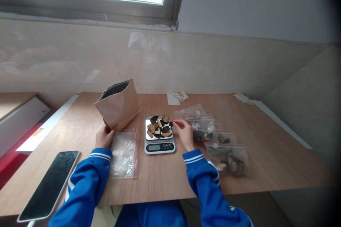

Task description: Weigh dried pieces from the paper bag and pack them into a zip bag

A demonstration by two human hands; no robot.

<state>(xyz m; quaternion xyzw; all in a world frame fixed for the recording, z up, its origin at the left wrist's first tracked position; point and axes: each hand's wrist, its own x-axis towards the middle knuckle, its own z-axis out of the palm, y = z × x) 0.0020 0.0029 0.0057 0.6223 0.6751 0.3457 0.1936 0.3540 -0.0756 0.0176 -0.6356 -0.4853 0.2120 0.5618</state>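
Observation:
A small digital scale (160, 147) stands mid-table, its pan covered with several dark-skinned, tan-fleshed dried pieces (159, 126). At the pan's right edge, my right hand (184, 133) pinches a small dark dried piece (171, 124). My left hand (104, 135) is closed on the lower left corner of a brown paper bag (119, 106), which leans with its mouth open. An empty clear zip bag (124, 156) lies flat beside my left wrist. The digits on the scale's display are too small to read surely.
Right of the scale lie several zip bags (228, 159) holding similar pieces. A large phone or tablet (50, 184) rests at the left front edge. Crumpled tissue (180, 96) and a white paper (173, 99) lie at the back, near the wall (213, 64) below the window.

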